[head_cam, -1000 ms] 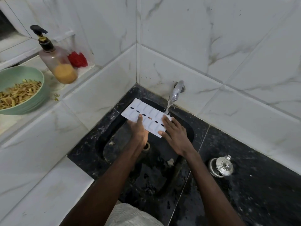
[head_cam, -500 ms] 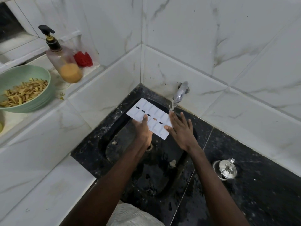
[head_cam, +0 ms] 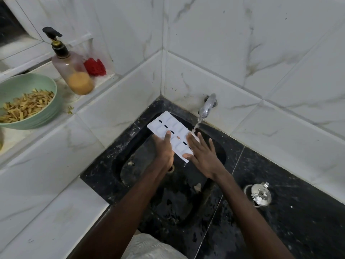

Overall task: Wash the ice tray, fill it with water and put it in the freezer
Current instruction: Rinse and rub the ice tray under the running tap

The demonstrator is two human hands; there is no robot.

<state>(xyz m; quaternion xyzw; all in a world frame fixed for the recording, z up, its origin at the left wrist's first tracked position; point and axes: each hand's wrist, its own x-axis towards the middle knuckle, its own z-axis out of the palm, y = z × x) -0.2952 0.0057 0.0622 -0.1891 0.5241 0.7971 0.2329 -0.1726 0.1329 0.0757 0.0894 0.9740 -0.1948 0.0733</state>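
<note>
White plastic makes up the ice tray (head_cam: 173, 136), a long flat rectangle held over the dark sink (head_cam: 119, 165) with its length running from far left to near right. Its upward face shows two rows of rounded cell shapes, and a line of dark oval slots runs down the middle between them; one slot near the centre looks orange-brown rather than black. Whether the face turned up is the open side or the underside is hard to tell. The left hand (head_cam: 164, 148) grips the tray along its near long edge, thumb laid across the top surface and the other fingers hidden beneath. The right hand (head_cam: 202, 156) lies on the tray's right end with its fingers straight and spread, the thumb tip touching the near corner, so it rests flat rather than curling round anything. A chrome tap (head_cam: 208, 105) sticks out of the tiled wall at the far side, and a thin stream of water (head_cam: 196, 126) falls from it onto the tray's far right corner, just beside the right fingertips. To the right, on the black speckled counter (head_cam: 302, 217), stands a small steel pot with a lid (head_cam: 260, 196), well apart from the hands. On the white ledge (head_cam: 104, 85) at far left stand a pump bottle (head_cam: 72, 71) part full of orange liquid, a red scrubber (head_cam: 95, 67) just behind it, and a green bowl (head_cam: 46, 116) of yellowish strips.
</note>
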